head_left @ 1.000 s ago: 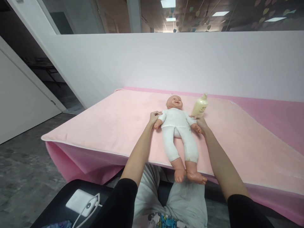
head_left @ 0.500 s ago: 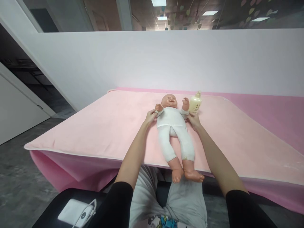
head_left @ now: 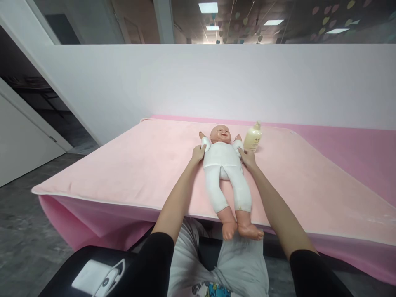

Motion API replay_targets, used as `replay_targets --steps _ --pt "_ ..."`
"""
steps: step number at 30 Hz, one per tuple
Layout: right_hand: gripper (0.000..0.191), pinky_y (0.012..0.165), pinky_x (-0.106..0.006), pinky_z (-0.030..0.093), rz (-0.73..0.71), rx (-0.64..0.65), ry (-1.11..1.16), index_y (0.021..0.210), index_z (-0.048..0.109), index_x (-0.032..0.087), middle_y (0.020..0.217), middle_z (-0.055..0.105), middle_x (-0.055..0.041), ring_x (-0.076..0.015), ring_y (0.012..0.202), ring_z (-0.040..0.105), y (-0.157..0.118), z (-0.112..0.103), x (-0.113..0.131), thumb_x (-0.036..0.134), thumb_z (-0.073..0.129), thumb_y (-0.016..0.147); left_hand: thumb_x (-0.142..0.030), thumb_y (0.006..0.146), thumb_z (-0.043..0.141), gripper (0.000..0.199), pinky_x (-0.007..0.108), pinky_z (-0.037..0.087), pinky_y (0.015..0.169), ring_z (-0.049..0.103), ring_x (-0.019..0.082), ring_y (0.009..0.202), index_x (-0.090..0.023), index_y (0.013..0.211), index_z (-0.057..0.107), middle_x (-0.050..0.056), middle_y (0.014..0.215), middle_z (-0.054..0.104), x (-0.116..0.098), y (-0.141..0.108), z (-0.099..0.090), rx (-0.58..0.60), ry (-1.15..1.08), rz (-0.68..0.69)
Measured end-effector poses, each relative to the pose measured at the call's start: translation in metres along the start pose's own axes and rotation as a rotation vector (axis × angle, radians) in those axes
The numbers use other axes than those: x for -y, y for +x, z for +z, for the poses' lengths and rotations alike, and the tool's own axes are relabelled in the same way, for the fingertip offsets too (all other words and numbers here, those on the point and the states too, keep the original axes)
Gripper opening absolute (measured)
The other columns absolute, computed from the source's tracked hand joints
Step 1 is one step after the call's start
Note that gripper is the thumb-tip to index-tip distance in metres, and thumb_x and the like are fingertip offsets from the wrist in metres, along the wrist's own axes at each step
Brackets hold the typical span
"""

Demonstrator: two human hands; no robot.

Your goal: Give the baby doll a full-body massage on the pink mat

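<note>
A baby doll (head_left: pixel 221 154) with a white cloth body lies on its back on a pink blanket (head_left: pixel 148 165). Its head points to the wall and its bare feet hang past the near edge. My left hand (head_left: pixel 198 153) is closed on the doll's arm at the left of the picture. On the other side, my right hand (head_left: pixel 248 157) grips the doll's other arm, fingers curled at the sleeve. Both doll arms are bent up beside the head. Just behind my right hand stands a pale yellow pump bottle (head_left: pixel 253 137).
A white partition wall (head_left: pixel 198 82) rises behind the table, with glass above it. A darker pink cover (head_left: pixel 355 152) shows at the right and hangs down in front. On a black chair beside me lies a white device with a cable (head_left: pixel 94 276).
Both doll forearms have been turned up and outward toward the head. My right hand has shifted slightly left, closer to the doll's body, and more of the bottle shows.
</note>
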State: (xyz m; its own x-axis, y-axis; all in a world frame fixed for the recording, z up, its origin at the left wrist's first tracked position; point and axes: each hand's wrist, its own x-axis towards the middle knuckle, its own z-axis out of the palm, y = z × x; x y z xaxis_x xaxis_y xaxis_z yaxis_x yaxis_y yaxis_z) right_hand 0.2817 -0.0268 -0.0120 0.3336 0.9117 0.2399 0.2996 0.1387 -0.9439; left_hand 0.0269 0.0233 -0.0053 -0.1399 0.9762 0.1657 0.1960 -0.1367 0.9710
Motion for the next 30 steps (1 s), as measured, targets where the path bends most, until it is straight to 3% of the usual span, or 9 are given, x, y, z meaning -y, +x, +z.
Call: replay_targets --steps 5,10,16,21,25,30 --pt "0.038 0.040 -0.024 0.035 0.010 -0.042 -0.014 0.061 0.057 0.019 0.050 0.052 0.0027 -0.0104 0.044 0.044 -0.003 0.000 0.002 0.055 0.066 0.071 -0.033 0.080 0.064 0.036 0.029 0.038 0.073 0.058 0.024 0.077 -0.020 0.050 0.049 0.003 0.053 0.050 0.001 -0.002 0.002 -0.040 0.017 -0.006" --pt "0.040 0.045 -0.023 0.043 0.068 0.079 0.204 0.070 0.063 0.017 0.057 0.059 0.0013 -0.0096 0.046 0.051 -0.005 -0.008 0.001 0.054 0.076 0.062 -0.041 0.074 0.067 0.025 0.026 0.041 0.062 0.053 0.014 0.061 -0.017 0.071 0.060 0.001 0.063 0.058 0.004 -0.008 -0.009 0.158 -0.307 -0.038" --pt "0.030 0.046 -0.022 0.045 0.129 0.209 0.410 0.075 0.067 0.017 0.059 0.061 0.0015 -0.0080 0.047 0.050 -0.005 -0.021 0.005 0.033 0.081 0.054 -0.018 0.055 0.065 0.027 0.023 0.046 0.066 0.059 0.013 0.070 -0.015 0.081 0.068 0.002 0.077 0.069 -0.004 -0.008 -0.017 0.267 -0.497 -0.047" --pt "0.023 0.062 -0.027 0.052 0.121 0.216 0.442 0.072 0.068 0.018 0.075 0.068 -0.0013 -0.0115 0.062 0.059 -0.004 -0.023 0.004 0.016 0.076 0.050 -0.007 0.052 0.058 0.017 0.032 0.051 0.075 0.064 0.018 0.077 -0.013 0.066 0.067 0.007 0.084 0.071 -0.002 -0.010 -0.015 0.208 -0.518 -0.130" --pt "0.010 0.082 -0.029 0.054 0.093 0.137 0.408 0.063 0.065 0.019 0.095 0.070 -0.0041 -0.0163 0.088 0.065 -0.002 -0.019 0.002 0.013 0.062 0.056 -0.005 0.055 0.056 0.010 0.036 0.051 0.088 0.065 0.019 0.086 -0.014 0.056 0.061 0.007 0.091 0.072 -0.002 -0.012 -0.014 0.156 -0.470 -0.068" --pt "0.015 0.083 -0.027 0.053 0.136 0.071 0.408 0.059 0.065 0.020 0.091 0.071 -0.0035 -0.0142 0.085 0.065 0.000 -0.015 0.001 0.013 0.051 0.056 -0.010 0.055 0.061 0.006 0.036 0.052 0.083 0.065 0.019 0.079 -0.014 0.058 0.065 0.006 0.077 0.070 -0.006 -0.012 -0.012 0.132 -0.453 -0.075"
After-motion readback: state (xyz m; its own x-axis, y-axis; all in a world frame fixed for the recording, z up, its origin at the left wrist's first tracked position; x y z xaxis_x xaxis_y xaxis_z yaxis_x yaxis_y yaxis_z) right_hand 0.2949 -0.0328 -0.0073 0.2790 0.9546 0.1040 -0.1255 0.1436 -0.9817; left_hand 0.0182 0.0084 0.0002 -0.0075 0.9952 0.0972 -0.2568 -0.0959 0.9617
